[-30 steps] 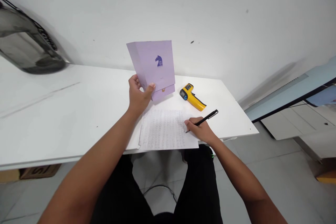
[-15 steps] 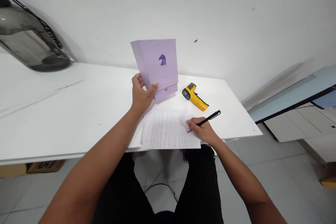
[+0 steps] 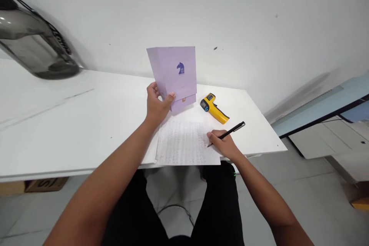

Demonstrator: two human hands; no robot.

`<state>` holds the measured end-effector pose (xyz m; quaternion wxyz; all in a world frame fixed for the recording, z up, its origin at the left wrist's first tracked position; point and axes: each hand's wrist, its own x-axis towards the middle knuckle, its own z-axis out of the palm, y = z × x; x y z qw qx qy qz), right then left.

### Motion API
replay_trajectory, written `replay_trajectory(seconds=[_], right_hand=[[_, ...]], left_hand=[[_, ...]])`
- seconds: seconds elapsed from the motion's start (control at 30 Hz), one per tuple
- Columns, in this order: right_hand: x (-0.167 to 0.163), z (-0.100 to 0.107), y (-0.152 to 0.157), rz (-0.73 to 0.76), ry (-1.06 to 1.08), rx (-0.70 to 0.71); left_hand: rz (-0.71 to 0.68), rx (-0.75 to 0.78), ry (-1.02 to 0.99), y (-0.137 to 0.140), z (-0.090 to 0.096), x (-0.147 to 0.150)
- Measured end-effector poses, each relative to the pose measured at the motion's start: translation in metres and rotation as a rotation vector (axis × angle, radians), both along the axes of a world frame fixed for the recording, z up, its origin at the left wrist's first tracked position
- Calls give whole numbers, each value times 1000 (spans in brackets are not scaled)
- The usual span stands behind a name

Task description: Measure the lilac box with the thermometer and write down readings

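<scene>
My left hand (image 3: 158,102) grips the lower left edge of a light purple folded card box (image 3: 180,71) with a dark blue horse-head logo, thumb on its front. The box stands tilted above the table, its lower flap showing. In my right hand (image 3: 223,144) is a black pen (image 3: 232,130), its tip down on the right part of a sheet of paper (image 3: 183,144). Rows of small handwriting cover that sheet, too fine to read. Behind the right hand lies a yellow and black infrared thermometer (image 3: 215,108).
The white table (image 3: 57,130) runs along a white wall (image 3: 245,27). A large grey see-through water bottle (image 3: 37,46) stands at the far left. Beyond the table's right end is a light blue panel (image 3: 323,103). A cardboard box (image 3: 46,184) sits below the table at left.
The whole view has shifted slightly. Both hands keep their holds on the purple box and the pen, and little else differs.
</scene>
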<state>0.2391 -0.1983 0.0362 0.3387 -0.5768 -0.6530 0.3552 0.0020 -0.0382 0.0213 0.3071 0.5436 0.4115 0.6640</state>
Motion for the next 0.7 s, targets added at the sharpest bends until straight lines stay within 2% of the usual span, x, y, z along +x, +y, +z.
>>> replay_trajectory(seconds=[0.07,0.13,0.2,0.3,0.4,0.47,0.57,0.63,0.7], right_hand=[[-1,3,8,-11,-25,41],[-4,8,22,-6,-135,108],[-11,14,39,42,-345,206],[-26,25,65,223,-736,343],[-42,29,82,346,-1018,356],[-48,27,89,369,-1077,340],[-43,23,100,297,-916,335],[-29,22,107,165,-634,345],[-12,24,114,29,-241,330]], left_hand=[[5,-8,0,0,0,0],[9,-12,2,0,0,1],[13,-15,8,0,0,0],[21,-20,18,-2,1,-1],[28,0,11,-3,1,-3],[34,32,8,-2,1,-5],[49,70,3,-1,0,-6],[47,83,-11,-1,1,-6],[25,95,-29,-2,2,-5]])
